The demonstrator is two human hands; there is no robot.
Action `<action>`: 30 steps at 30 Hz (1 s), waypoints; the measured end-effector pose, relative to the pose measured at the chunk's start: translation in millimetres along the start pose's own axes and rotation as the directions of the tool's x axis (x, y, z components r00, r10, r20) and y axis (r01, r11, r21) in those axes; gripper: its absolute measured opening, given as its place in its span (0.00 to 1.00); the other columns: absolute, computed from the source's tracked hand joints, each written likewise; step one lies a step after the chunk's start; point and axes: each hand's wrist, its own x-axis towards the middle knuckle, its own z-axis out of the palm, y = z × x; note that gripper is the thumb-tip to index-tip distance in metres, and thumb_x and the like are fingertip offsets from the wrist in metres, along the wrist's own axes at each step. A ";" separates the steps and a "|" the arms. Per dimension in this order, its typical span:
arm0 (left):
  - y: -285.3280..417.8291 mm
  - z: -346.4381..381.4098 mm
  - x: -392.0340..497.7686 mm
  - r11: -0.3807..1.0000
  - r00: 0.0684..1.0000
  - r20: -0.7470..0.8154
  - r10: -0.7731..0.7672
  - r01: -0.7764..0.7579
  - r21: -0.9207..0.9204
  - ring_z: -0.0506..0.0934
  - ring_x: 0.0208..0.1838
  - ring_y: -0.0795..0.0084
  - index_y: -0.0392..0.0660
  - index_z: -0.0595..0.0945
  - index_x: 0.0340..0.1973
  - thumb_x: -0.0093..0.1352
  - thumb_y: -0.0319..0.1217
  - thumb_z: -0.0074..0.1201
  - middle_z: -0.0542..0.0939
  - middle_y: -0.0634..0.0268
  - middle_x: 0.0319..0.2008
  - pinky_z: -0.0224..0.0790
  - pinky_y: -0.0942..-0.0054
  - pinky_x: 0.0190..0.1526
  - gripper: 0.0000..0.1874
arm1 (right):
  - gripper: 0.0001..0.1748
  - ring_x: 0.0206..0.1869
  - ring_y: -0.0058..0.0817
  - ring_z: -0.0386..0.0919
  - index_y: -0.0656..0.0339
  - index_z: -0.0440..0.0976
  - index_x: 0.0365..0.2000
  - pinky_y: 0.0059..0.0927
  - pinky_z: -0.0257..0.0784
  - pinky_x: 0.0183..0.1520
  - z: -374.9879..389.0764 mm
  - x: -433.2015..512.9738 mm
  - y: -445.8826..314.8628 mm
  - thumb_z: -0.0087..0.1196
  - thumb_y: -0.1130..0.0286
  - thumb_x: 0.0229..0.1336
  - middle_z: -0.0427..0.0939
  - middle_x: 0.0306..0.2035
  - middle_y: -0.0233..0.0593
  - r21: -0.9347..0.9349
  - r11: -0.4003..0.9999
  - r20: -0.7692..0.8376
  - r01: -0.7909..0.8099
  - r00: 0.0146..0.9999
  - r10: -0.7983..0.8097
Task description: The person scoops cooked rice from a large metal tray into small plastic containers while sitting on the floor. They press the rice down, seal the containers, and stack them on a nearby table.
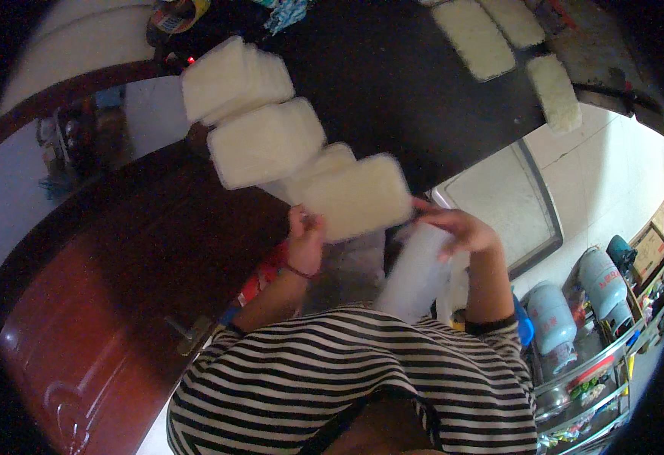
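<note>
A pale cream rectangular pad (360,196) with rounded corners lies before me, on top of other pads at the dark table's near edge. My left hand (304,244) has its curled fingers at the pad's near left corner and seems to pinch it, though motion blurs the fingertips. My right hand (460,230) is at the pad's right corner, index finger reaching toward it. Under that hand's thumb, a whitish translucent plastic piece (414,276), perhaps a bag or sleeve, hangs down toward my striped shirt. Two more stacks of pads, a middle one (266,142) and a farther one (235,79), lean to the left.
On the dark table (377,85), more pads (474,40) lie at the far right. A tape roll (175,20) sits at the far left. A reddish-brown door (99,318) with a handle (187,335) stands left. Gas cylinders (551,318) and a shelf rack (588,375) are right.
</note>
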 end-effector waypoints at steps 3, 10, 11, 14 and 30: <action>1.5 -39.9 13.5 0.970 0.984 -0.118 0.133 -0.104 0.221 0.67 0.39 0.76 0.46 0.64 0.47 0.66 0.31 0.51 0.68 0.68 0.36 0.63 0.74 0.42 0.17 | 0.42 0.68 0.41 0.47 0.62 0.68 0.52 0.39 0.50 0.65 1.3 49.7 14.9 0.70 0.63 0.32 0.42 0.68 0.49 -0.060 0.989 0.118 -0.134 0.983 0.140; -19.3 -57.0 40.1 0.903 0.939 -0.181 0.293 -0.210 0.374 0.69 0.47 0.68 0.38 0.64 0.51 0.64 0.31 0.55 0.70 0.60 0.44 0.63 0.68 0.50 0.24 | 0.41 0.66 0.39 0.50 0.62 0.68 0.51 0.36 0.55 0.63 5.9 70.7 33.1 0.70 0.63 0.30 0.44 0.68 0.45 -0.057 0.979 0.081 -0.195 0.977 0.199; -19.0 -51.0 35.0 0.902 0.917 -0.250 0.312 -0.203 0.381 0.69 0.47 0.67 0.38 0.64 0.51 0.63 0.31 0.55 0.70 0.59 0.44 0.63 0.68 0.50 0.24 | 0.41 0.65 0.39 0.52 0.62 0.68 0.51 0.36 0.56 0.62 3.8 59.9 31.2 0.69 0.64 0.30 0.46 0.67 0.45 -0.099 0.981 0.048 -0.170 0.983 0.175; -3.1 -17.6 14.9 0.641 0.775 -0.074 0.627 -0.460 0.615 0.70 0.45 0.64 0.38 0.68 0.48 0.62 0.28 0.57 0.71 0.55 0.43 0.64 0.67 0.46 0.21 | 0.40 0.61 0.39 0.60 0.62 0.68 0.50 0.38 0.58 0.61 -5.3 19.6 32.6 0.69 0.65 0.31 0.55 0.63 0.47 0.175 0.981 -0.147 -0.084 0.983 0.110; 78.4 331.8 203.7 0.993 0.893 0.440 0.093 -0.054 -0.101 0.78 0.32 0.61 0.39 0.68 0.39 0.66 0.27 0.51 0.75 0.55 0.33 0.77 0.62 0.33 0.10 | 0.42 0.52 0.39 0.70 0.62 0.62 0.54 0.44 0.65 0.55 12.5 -117.6 77.9 0.67 0.56 0.40 0.71 0.50 0.39 0.396 0.764 -0.918 0.509 0.186 0.351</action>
